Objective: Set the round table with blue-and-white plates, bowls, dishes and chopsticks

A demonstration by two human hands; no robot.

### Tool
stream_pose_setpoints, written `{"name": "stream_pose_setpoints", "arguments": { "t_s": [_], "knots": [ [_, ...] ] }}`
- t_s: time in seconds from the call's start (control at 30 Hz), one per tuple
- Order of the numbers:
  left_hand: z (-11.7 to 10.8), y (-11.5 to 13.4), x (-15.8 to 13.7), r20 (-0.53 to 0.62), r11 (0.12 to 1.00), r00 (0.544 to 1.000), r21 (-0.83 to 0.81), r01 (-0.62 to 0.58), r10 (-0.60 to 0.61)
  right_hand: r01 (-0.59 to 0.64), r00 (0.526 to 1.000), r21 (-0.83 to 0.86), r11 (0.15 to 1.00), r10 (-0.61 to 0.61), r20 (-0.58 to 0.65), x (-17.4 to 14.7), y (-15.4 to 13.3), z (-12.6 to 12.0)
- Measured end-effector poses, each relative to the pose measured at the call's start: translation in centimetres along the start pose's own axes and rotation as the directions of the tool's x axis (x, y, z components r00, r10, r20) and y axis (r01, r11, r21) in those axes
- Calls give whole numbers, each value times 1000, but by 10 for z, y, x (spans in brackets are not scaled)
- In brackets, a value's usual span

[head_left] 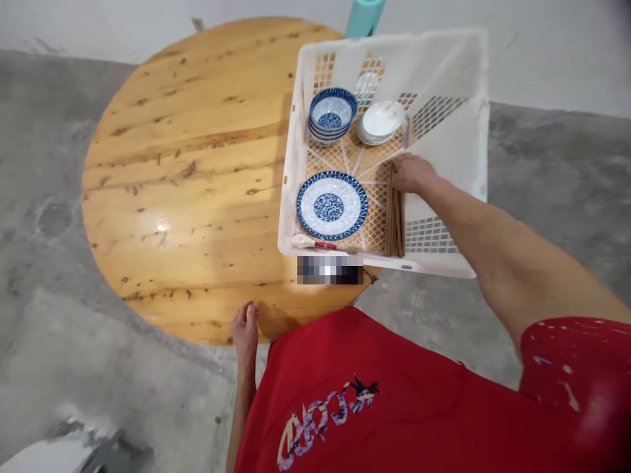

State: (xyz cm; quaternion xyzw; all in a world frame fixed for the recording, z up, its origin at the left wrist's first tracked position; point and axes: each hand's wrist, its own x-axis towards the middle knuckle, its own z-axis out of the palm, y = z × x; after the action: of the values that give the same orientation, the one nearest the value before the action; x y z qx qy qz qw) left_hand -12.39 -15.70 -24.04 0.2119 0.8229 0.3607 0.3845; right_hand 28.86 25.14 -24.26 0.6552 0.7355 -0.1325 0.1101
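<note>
My right hand (pixel 413 173) reaches into a white plastic basket (pixel 284 197), its fingers closed on the far end of a bundle of wooden chopsticks (pixel 393 220). The chopsticks lie lengthwise on the basket floor. Over the near edge of the table, my left hand (pixel 245 320) holds nothing, its fingers loosely bent. Inside the basket, stacked blue-and-white bowls (pixel 332 115) stand at the back left, beside stacked small white dishes (pixel 383 119). A blue-rimmed plate (pixel 332 205) lies nearer me, with a white spoon with a red handle (pixel 315 243) in front of it.
The basket sits on the right part of a round wooden table (pixel 197 184) and overhangs its edge. A turquoise object (pixel 365 18) stands behind the basket. Grey concrete floor (pixel 44 263) surrounds the table, and a white wall (pixel 98 26) is behind it.
</note>
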Motion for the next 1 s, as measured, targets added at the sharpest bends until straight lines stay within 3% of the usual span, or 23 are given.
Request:
{"name": "stream_pose_setpoints", "arguments": {
  "t_s": [0.2, 0.47, 0.73, 1.0],
  "knots": [
    [-7, -11, 7, 11, 999, 1000, 30, 19, -19, -48, 997, -30, 998, 49, 54, 4, -3, -16],
    [-6, -8, 9, 8, 1000, 1000, 19, 22, -22, -88, 996, 9, 996, 88, -12, 16, 4, -45],
    [-4, -7, 5, 30, 1000, 1000, 21, 4, -5, 7, 991, -88, 996, 5, 130, 11, 1, -29],
    [-4, -8, 7, 33, 1000, 999, 11, -4, 3, 8, 993, -118, 993, 6, 118, 6, -1, -26]
  ]
}}
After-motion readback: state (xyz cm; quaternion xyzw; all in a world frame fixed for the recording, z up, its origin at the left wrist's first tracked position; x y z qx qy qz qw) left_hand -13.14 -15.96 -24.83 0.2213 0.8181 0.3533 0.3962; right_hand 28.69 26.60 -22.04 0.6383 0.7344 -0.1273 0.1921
